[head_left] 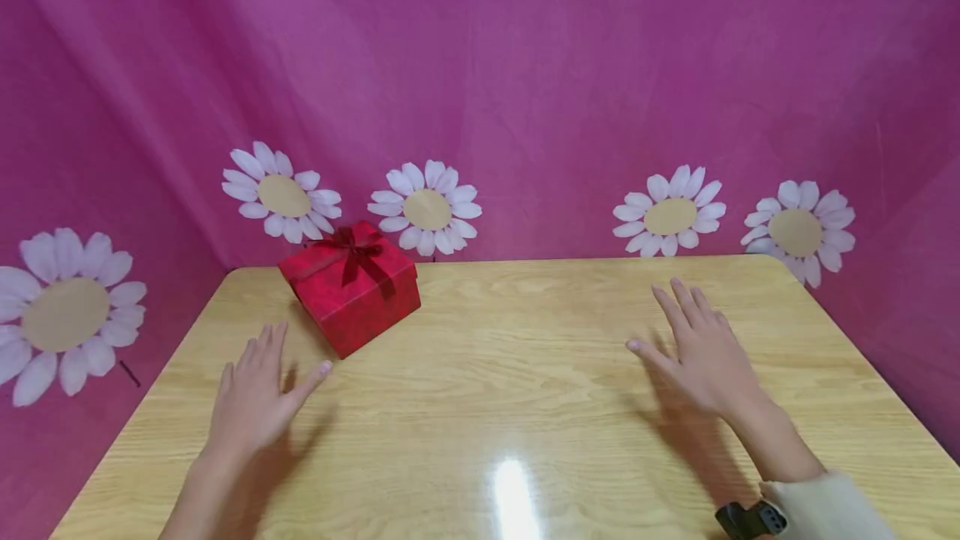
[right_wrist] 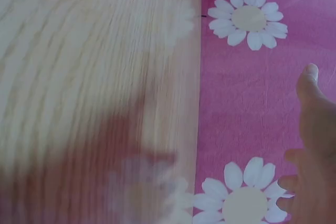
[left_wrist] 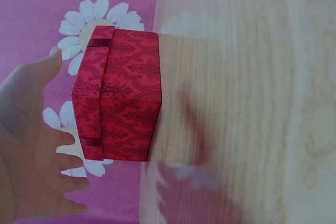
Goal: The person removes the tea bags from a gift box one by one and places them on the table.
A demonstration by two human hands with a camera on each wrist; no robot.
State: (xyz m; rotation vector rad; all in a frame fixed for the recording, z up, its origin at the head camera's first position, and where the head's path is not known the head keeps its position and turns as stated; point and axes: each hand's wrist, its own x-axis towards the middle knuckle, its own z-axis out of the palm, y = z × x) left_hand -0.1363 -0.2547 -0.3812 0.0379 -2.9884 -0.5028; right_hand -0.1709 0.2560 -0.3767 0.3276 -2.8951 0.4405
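A red gift box [head_left: 360,294] with a lid and a dark red ribbon bow [head_left: 356,252] sits at the back left of the table. Its patterned side and lid edge show up close in the left wrist view, where the box [left_wrist: 131,93] stands beyond the fingers. Just in front of it, my left hand [head_left: 255,398] hovers over the table with fingers spread and holds nothing. On the right side, my right hand [head_left: 708,357] is also held above the wood, fingers extended and thumb apart, with no object in it.
The light wooden table [head_left: 480,390] has a bright reflection near its front. A magenta cloth [head_left: 525,90] printed with white daisies rises behind and beside it. A black band with a small device [head_left: 750,519] circles the right wrist beside a pale sleeve [head_left: 825,507].
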